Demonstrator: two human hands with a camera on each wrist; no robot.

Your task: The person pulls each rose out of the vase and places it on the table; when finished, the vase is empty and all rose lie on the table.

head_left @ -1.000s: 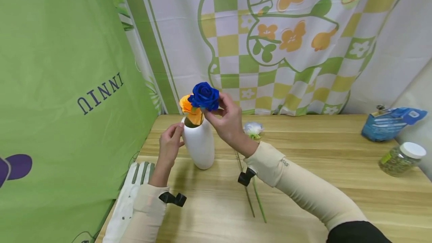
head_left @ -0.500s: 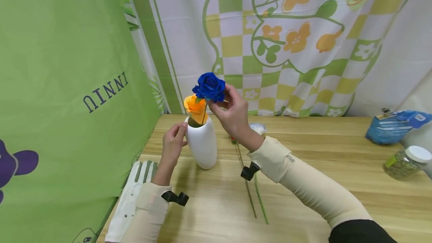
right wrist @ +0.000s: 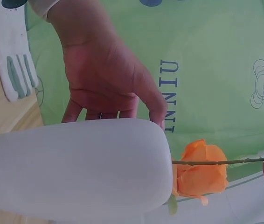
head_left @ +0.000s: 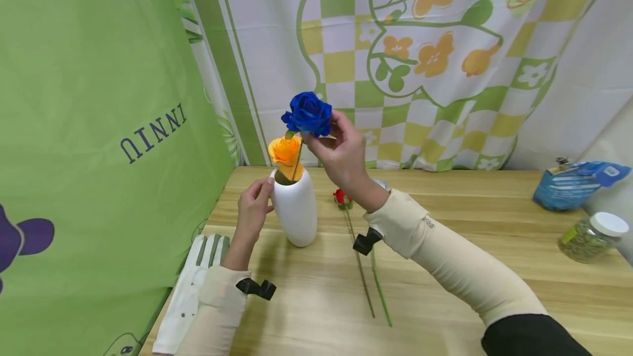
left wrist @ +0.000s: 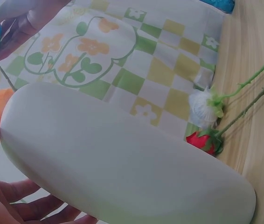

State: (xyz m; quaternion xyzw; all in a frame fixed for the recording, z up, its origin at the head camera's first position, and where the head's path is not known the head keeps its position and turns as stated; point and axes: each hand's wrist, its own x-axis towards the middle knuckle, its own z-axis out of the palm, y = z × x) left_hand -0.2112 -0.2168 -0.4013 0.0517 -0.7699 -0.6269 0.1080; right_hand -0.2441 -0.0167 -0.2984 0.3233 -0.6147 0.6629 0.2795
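Note:
A white vase point(head_left: 295, 213) stands on the table with an orange rose point(head_left: 285, 151) in its mouth. My left hand point(head_left: 253, 210) holds the vase near its rim; in the right wrist view the thumb lies at the rim and the fingers pass behind. Above the opening, my right hand point(head_left: 343, 155) pinches a blue rose point(head_left: 307, 113) close under its bloom. The blue rose's thin stem runs down into the vase, its lower end hidden inside. A red rose point(head_left: 342, 198) and a white flower point(left wrist: 204, 107) lie on the table right of the vase.
A folded white and green cloth point(head_left: 185, 290) lies at the table's left edge. At the far right are a blue bag point(head_left: 564, 187) and a white-lidded jar point(head_left: 590, 238). A patterned curtain point(head_left: 341, 65) hangs behind, a green cloth wall point(head_left: 99, 70) to the left.
My right hand has risen with the blue rose, so more stem shows above the vase. The red bloom has come out from behind my right wrist. My left hand stays at the vase.

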